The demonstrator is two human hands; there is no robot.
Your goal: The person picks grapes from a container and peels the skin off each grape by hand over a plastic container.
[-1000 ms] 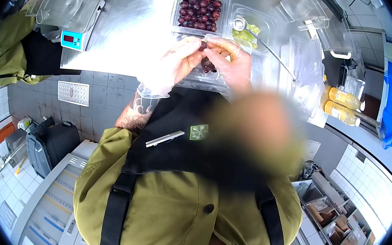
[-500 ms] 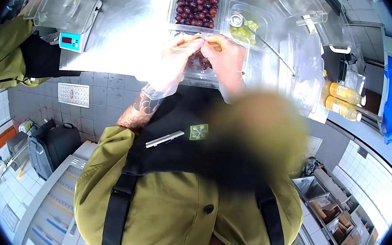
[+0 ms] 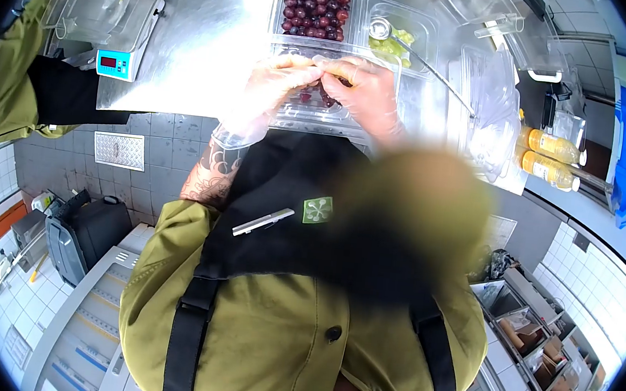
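Observation:
My left hand and my right hand, both in clear gloves, meet fingertip to fingertip over a clear plastic container. The fingers of each are pinched, and whatever lies between them is too small to make out. Dark grapes show below the hands in that container. Just beyond stands a clear tub full of loose red and dark grapes. To its right, another clear tub has green grape pieces in it, with a long-handled metal spoon lying across.
A scale with a clear bin stands on the steel table at the left. Another person is at the far left. Stacked clear lids and bottles of yellow liquid are at the right.
The dark grape seen between my fingers a second ago no longer shows. My hands are now level, fingertips together, and my left hand has shifted slightly left since half a second ago.

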